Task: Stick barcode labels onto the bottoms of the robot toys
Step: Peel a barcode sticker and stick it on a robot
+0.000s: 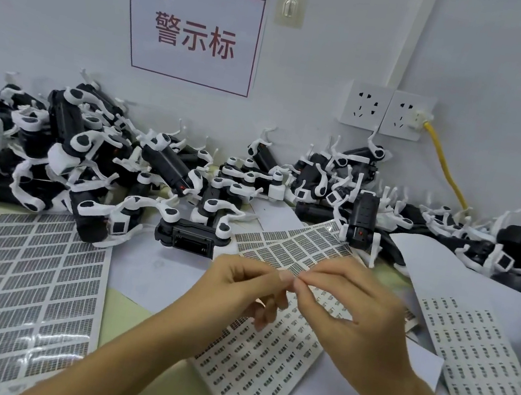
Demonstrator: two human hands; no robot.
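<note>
So we've got both hands pinched together right over the label sheet (257, 364) in the middle of the desk. Left hand (243, 285) is curled, thumb and forefinger closed on something tiny, and the right hand (348, 303) meets it tip to tip with the same pinch. Pretty sure that's a single barcode label being peeled or passed between fingers, but it's too small to actually make out.

Our read: still on the label-picking step, nothing stuck yet. Next we need a toy turned belly up, and the closest one (191, 235) sits just behind the sheet, past the left hand. The rest of the robot toys (94, 147) are heaped further back from the sheet along the wall. Another silvery sheet (27, 288) lies left of it, one more (472, 353) to the right.
</note>
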